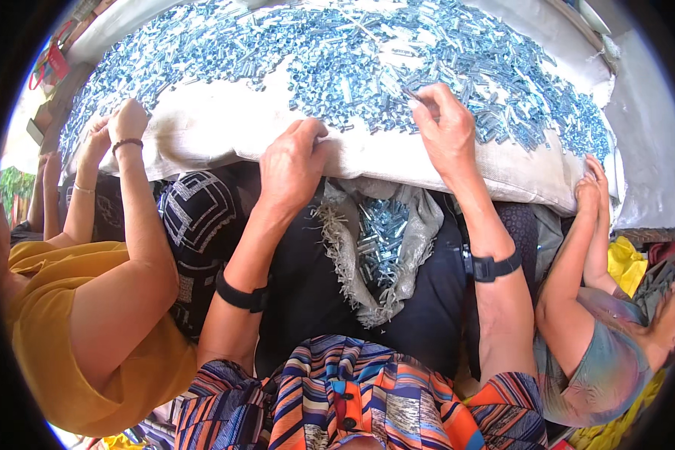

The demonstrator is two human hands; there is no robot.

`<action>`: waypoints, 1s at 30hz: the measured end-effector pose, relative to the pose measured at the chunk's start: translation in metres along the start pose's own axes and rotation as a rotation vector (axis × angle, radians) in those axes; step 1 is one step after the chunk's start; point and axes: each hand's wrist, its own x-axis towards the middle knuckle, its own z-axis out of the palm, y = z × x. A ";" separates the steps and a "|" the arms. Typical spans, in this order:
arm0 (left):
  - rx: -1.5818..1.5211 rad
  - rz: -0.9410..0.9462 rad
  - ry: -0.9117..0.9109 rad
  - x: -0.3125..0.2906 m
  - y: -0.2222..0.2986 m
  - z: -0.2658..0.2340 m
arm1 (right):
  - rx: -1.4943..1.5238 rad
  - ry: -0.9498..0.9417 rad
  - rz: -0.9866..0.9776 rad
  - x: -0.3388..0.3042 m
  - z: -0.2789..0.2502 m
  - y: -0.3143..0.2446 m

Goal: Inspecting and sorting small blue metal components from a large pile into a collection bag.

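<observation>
A wide heap of small, shiny blue-silver metal tube pieces [315, 67] lies spread over a whitish cloth [210, 124]. My left hand [292, 161] is closed at the near edge of the cloth, its fingers curled; whatever they hold is hidden. Over the near side of the heap, my right hand [448, 135] pinches a small thin dark piece [411, 94] between thumb and fingers; its exact kind is too small to tell. Between my legs, below both hands, an open frayed woven sack [420, 255] holds more metal pieces [382, 232].
At my left, a person in a mustard top [105, 330] has both hands near the heap. Another person in a multicoloured top [607, 352] sits at my right, hands at the cloth's edge. Yellow material [624, 266] lies behind that person.
</observation>
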 end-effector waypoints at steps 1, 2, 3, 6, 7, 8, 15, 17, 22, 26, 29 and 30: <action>0.001 -0.003 -0.001 0.003 0.002 0.005 | 0.002 -0.003 0.001 -0.007 -0.001 -0.004; 0.037 -0.015 -0.001 0.005 0.005 0.010 | 0.141 -0.015 0.100 -0.013 -0.001 -0.007; 0.070 -0.022 -0.002 0.008 0.007 0.014 | 0.276 -0.022 0.201 -0.019 -0.003 -0.009; 0.085 0.004 0.016 0.015 0.007 0.019 | 0.293 -0.040 0.225 -0.035 -0.005 -0.008; 0.094 0.028 0.049 0.015 0.006 0.020 | 0.297 -0.041 0.232 -0.040 -0.005 -0.009; 0.099 0.026 0.048 0.015 0.006 0.021 | 0.295 -0.031 0.234 -0.044 -0.004 -0.011; 0.100 -0.008 0.054 0.020 0.008 0.027 | 0.470 -0.027 0.324 -0.058 -0.005 -0.005; 0.085 0.001 0.047 0.017 0.008 0.023 | 0.567 -0.037 0.390 -0.062 -0.009 -0.010; -0.017 -0.003 0.096 0.009 -0.001 0.015 | 0.830 -0.093 0.494 -0.071 -0.011 -0.021; -0.352 -0.148 -0.009 0.007 -0.004 0.007 | 0.990 -0.085 0.570 -0.076 -0.005 -0.032; -1.017 -0.311 -0.166 0.001 0.004 0.004 | 1.015 -0.142 0.583 -0.079 -0.006 -0.033; -1.019 -0.312 -0.168 -0.003 0.012 0.000 | 1.014 -0.140 0.585 -0.079 -0.007 -0.036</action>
